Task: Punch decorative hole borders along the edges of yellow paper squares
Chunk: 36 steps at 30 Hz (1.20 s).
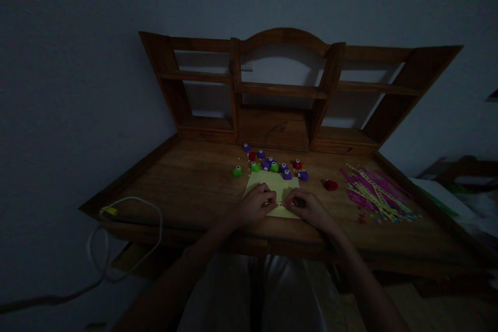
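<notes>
A pale yellow sheet lies on the wooden desk in front of me. Over its left part my left hand is closed, thumb and forefinger pinched together. My right hand makes a similar pinch over the sheet's right part. The fingertips are close together, and a small yellowish bit shows between them, too tiny and dark to name. Just beyond the sheet sit several small toy figures, each with a white eye: purple ones, green ones and a red one.
On the right of the desk is a pile of yellow perforated strips, magenta strips and small coloured bits. A red piece lies nearer the sheet. A white cable hangs over the left edge. A wooden shelf unit stands behind.
</notes>
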Tool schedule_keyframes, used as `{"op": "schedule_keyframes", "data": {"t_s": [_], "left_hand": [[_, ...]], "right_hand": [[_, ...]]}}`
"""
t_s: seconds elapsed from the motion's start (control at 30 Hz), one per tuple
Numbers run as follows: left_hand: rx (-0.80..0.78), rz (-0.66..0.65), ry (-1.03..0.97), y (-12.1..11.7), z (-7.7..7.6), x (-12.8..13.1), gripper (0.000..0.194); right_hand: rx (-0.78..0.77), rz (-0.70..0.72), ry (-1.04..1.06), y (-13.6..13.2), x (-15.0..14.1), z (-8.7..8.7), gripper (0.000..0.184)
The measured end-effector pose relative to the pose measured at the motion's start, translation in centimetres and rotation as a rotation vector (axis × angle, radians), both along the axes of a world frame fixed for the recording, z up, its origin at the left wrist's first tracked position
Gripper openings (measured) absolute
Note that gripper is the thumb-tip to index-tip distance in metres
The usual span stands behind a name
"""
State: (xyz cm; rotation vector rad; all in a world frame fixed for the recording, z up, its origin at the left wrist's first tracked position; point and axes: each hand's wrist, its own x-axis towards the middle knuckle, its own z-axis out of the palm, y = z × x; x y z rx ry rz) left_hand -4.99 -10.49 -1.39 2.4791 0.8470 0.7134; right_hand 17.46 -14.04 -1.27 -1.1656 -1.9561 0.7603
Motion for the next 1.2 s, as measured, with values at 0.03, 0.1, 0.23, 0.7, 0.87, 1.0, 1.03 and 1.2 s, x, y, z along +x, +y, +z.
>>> {"op": "schedule_keyframes", "data": {"t_s": [0.03,0.1,0.23,0.7,0.87,1.0,1.03,1.2], "left_hand": [[-0.007,-0.001,0.004,0.0,0.0,0.0,0.019],[-0.014,-0.01,0.02,0.1,0.1,0.0,0.019],[0.011,-0.04,0.046,0.4,0.2,0.1,0.02],[0.046,-0.078,0.208,1.2,0.7,0.2,0.022],[0.037,-0.085,0.216,1.4,0.8,0.2,0.021],[0.045,-0.102,0.213,1.4,0.7,0.2,0.023],[0.044,-0.102,0.21,1.3,0.6,0.2,0.023],[0.037,-0.083,0.13,1.0,0.0,0.0,0.016]], "right_hand": [[-0.003,0.004,-0.002,0.0,0.0,0.0,0.013],[-0.011,0.01,-0.009,0.1,0.1,0.1,0.015],[-0.022,0.028,-0.046,0.6,0.3,0.1,0.017],[-0.046,0.03,-0.025,0.6,0.3,-0.8,0.011],[-0.067,0.023,-0.017,0.6,0.2,-0.6,0.01],[-0.059,0.015,-0.039,0.6,0.1,-0.4,0.007],[-0.058,0.013,-0.047,0.6,0.1,-0.4,0.006],[-0.035,0.01,-0.07,0.5,0.2,-0.2,0.004]]}}
